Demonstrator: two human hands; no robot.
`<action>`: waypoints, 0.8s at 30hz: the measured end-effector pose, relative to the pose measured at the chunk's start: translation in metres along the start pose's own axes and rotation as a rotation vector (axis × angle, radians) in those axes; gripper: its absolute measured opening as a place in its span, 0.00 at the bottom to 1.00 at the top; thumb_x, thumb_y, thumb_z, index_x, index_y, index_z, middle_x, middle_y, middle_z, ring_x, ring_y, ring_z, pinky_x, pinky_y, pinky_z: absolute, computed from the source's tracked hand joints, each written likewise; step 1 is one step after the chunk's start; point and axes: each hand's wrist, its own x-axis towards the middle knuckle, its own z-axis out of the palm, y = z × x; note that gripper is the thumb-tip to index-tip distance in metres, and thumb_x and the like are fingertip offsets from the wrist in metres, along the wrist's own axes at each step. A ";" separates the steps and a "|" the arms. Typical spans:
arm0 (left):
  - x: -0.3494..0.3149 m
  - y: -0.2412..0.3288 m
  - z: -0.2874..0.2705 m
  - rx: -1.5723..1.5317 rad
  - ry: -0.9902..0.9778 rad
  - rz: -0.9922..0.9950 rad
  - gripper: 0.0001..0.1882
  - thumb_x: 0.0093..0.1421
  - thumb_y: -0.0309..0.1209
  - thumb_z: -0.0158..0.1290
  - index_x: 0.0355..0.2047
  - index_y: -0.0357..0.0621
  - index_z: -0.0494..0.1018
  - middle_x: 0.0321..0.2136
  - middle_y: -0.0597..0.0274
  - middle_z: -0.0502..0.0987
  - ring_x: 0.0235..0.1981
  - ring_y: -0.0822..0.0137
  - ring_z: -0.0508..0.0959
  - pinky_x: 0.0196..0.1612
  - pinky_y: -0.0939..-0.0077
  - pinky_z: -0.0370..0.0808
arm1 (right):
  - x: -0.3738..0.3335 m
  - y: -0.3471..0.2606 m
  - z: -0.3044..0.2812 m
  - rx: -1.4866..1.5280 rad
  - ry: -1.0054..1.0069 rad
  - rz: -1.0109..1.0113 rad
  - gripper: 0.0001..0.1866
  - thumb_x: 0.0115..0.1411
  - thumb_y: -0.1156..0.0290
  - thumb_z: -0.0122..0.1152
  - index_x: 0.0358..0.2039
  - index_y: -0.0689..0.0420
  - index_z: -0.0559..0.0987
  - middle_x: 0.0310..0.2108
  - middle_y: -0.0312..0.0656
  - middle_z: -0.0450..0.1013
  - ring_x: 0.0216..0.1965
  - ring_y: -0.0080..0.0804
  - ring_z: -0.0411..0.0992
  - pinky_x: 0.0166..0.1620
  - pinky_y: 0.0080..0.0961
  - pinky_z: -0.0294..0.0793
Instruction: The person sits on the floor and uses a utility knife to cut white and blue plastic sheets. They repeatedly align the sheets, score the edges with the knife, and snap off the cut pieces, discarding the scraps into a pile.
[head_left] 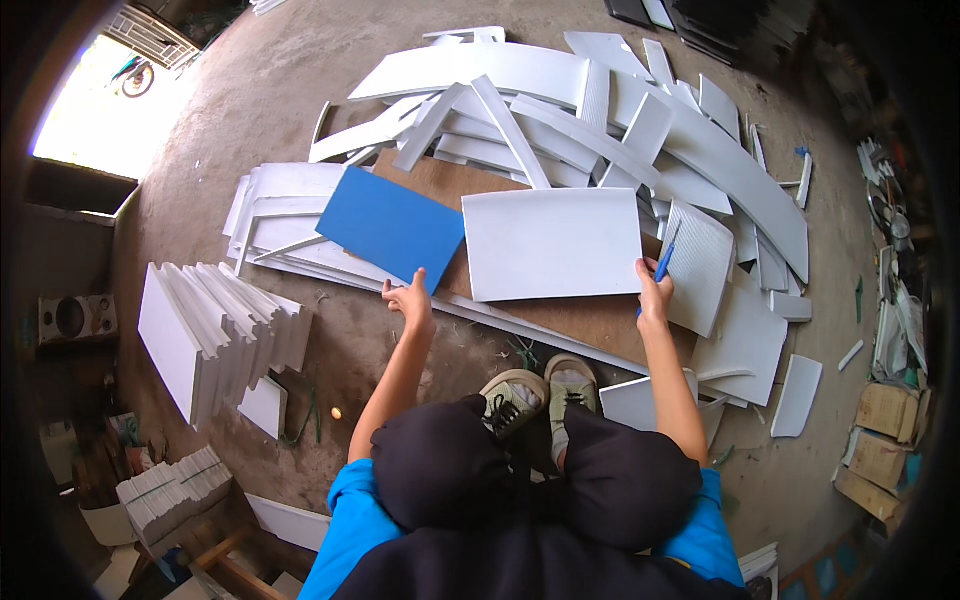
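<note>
A flat blue rectangular panel point(388, 220) lies tilted left of centre, over a brown board. My left hand point(408, 298) is at its lower edge, thumb on the blue face and the other fingers partly hidden. To the right of it is a smooth white rectangular panel point(553, 245). My right hand point(655, 292) is closed at that panel's lower right corner, with a slim blue-handled tool point(664, 262) in the same grip. The tool's thin pointed end sticks up past my fingers; its exact kind is unclear.
The brown board point(545, 312) lies under both panels. Beyond it spreads a loose heap of white strips and sheets point(560, 130). Several upright white panels point(215, 335) stand bundled at left. A tied white stack point(175, 495) sits lower left, cardboard boxes point(880, 450) at right. My shoes point(515, 400) are near the board.
</note>
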 end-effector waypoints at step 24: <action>0.117 0.051 0.018 0.414 0.389 0.448 0.49 0.41 0.44 0.63 0.56 0.42 0.45 0.54 0.41 0.47 0.54 0.45 0.52 0.54 0.52 0.55 | -0.005 0.039 0.015 -0.576 0.051 -0.336 0.20 0.55 0.67 0.52 0.47 0.59 0.64 0.40 0.51 0.70 0.41 0.46 0.68 0.45 0.36 0.65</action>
